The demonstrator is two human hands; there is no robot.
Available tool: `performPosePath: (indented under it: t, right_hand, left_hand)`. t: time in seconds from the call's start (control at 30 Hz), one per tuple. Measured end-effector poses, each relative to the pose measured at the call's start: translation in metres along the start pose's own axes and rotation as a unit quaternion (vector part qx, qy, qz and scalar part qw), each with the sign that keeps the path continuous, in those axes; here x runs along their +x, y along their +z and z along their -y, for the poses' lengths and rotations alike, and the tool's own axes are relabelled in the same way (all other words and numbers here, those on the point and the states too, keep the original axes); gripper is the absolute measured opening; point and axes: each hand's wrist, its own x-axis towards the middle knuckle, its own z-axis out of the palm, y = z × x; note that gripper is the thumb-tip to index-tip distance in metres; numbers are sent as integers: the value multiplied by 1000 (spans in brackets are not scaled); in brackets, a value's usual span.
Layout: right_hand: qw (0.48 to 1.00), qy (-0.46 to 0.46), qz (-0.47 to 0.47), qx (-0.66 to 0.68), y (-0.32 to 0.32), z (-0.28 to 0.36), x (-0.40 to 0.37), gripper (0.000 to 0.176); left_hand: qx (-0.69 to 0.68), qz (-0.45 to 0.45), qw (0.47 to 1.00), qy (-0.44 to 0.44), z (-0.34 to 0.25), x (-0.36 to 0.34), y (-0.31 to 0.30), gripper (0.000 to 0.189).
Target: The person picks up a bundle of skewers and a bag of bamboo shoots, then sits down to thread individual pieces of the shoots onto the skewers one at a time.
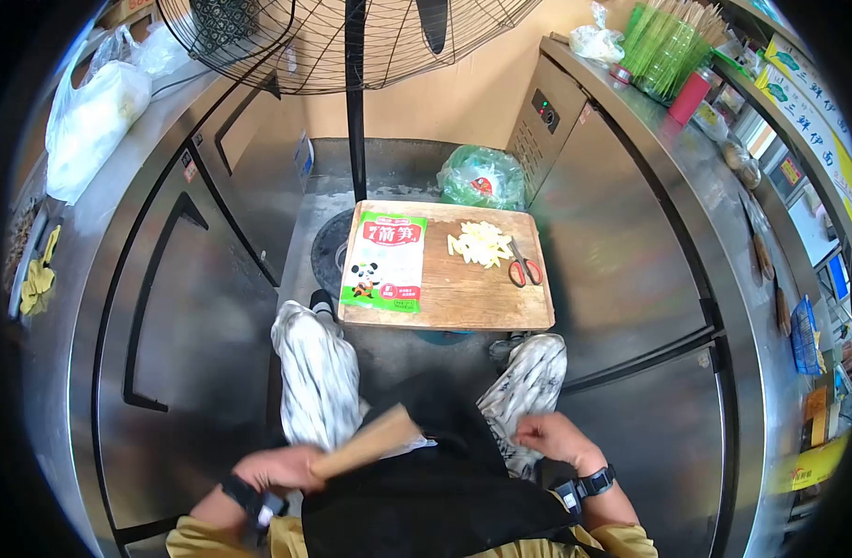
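Left hand (pixel 286 467) grips blurred wood-coloured bundle (pixel 372 442) nearside of cutting board (pixel 454 302), right hand (pixel 551 435) curled, can't tell if gripping; packet (pixel 386 265) board-left, pale pieces (pixel 480 245) and scissors (pixel 526 272) board-right, likely spread for easy reach.

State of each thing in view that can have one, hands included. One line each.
Left hand: closed around tan object
Tan object: held tilted, blurred
Right hand: fingers curled; grip contents unclear
Board: lying flat
Packet: flat on board; sealed or opened unclear
Pale pieces: cut, heaped on board
Scissors: lying on board
Left steel door: shut
Upper right steel door: shut
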Motion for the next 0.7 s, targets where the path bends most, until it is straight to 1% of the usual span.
performPosePath:
  t: [0.03,0.07,0.1,0.13,0.17,0.23,0.27,0.33,0.37,0.43,0.5,0.57,0.63,0.67,0.7]
  right_hand:
    - [998,6,-53,12,-6,10,6,11]
    - [992,5,-100,-74,-8,10,14,19]
    - [980,3,-161,-120,-14,23,19,22]
    - [956,-33,-230,-181,-14,23,27,21]
    - [921,-69,-298,-240,-15,18,36,20]
    - [916,-61,-294,-267,-16,-4,51,19]
    - [913,-55,-292,-280,-17,-11,54,18]
    - [916,-74,-250,-306,-18,-11,56,12]
    - [916,-83,-229,-318,-17,-12,56,10]
    - [911,-108,-236,-321,-15,-16,59,8]
    - [910,-127,-253,-301,-16,-20,60,6]
    - [914,-140,-280,-258,-19,-26,59,4]
    - [919,-127,-323,-184,-24,-25,54,1]
    - [920,-120,-345,-146,-26,-25,51,1]
    - [924,-97,-352,-115,-27,-26,48,2]
  left_hand:
    - [79,55,995,8,15,0,8,8]
    - [14,41,999,-29,19,-5,7,7]
    - [-51,26,996,-67,22,-14,7,7]
    - [-120,12,987,-104,26,-20,9,7]
    - [-145,7,984,-104,32,-19,9,7]
    - [-89,50,990,-102,41,-11,3,11]
    - [-71,51,989,-120,27,-12,2,12]
    - [-36,53,986,-151,-19,-11,0,13]
    - [-63,34,986,-153,-33,-11,-1,11]
    - [-103,-14,984,-142,-20,-4,-9,10]
    - [-194,-76,975,-72,-43,-10,-17,20]
    - [-244,-126,961,-36,-68,-16,-24,21]
    - [-236,-191,953,-2,-81,-19,-32,21]
    - [-234,-240,942,19,-86,-18,-35,20]
    - [-214,-265,939,43,-81,-15,-42,19]
